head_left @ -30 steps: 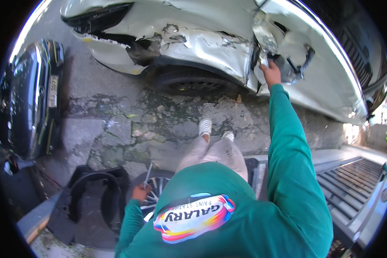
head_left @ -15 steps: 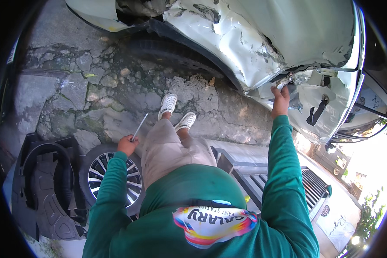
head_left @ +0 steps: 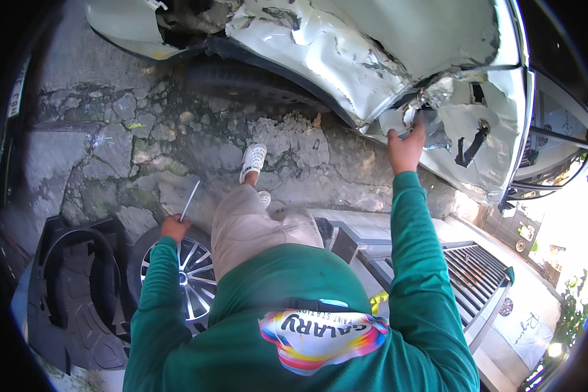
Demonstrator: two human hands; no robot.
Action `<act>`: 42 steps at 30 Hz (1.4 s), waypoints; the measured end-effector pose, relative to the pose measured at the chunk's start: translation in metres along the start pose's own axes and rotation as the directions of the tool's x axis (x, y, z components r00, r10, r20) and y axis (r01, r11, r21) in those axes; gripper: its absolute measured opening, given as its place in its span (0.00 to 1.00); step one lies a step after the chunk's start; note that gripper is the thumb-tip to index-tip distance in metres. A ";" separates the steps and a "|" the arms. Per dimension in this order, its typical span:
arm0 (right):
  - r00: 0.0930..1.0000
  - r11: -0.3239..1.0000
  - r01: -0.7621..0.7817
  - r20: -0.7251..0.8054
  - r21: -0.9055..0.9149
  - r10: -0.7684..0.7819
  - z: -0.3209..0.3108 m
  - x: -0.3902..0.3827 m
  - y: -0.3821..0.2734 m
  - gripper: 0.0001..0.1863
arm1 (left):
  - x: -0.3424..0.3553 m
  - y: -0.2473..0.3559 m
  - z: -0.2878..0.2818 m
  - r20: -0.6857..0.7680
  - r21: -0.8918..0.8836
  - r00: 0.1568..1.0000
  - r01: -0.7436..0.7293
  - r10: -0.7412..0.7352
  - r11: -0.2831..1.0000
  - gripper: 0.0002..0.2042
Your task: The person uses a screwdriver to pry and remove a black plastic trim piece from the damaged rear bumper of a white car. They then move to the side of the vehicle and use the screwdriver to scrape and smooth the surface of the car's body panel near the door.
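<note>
Right hand [head_left: 406,149] pinches the torn edge of a crumpled white car panel [head_left: 346,59]; left hand [head_left: 174,227] closes around a thin rod [head_left: 189,200]. The sheet metal looks stiff and sharp-edged, best held away from the tear.

The right hand [head_left: 405,147] reaches up to the crumpled car panel [head_left: 346,59], touching its torn edge. The left hand [head_left: 174,228], low at the left, grips a thin rod [head_left: 189,200] above a loose wheel [head_left: 186,271] lying on the pavement [head_left: 111,144], with a wheel-arch liner [head_left: 72,287] further left.
</note>
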State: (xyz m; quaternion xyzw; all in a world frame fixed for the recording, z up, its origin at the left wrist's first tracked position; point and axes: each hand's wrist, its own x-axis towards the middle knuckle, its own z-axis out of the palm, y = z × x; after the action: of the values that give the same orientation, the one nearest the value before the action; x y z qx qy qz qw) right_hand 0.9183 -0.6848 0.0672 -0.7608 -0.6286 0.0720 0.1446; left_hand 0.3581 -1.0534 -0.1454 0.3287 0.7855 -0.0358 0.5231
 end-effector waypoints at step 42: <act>0.617 0.720 0.679 0.643 -0.143 -0.454 -0.445 -0.383 -0.161 0.16 | -0.122 0.225 -0.041 0.165 0.521 0.856 -0.497 0.489 0.694 0.18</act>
State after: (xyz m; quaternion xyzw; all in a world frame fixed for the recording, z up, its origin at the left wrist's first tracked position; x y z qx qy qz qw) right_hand 0.8207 -1.0895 0.5118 -0.4722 -0.8541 0.1225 -0.1804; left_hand 0.4791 -0.9195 0.0410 0.6617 0.6213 -0.1188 0.4026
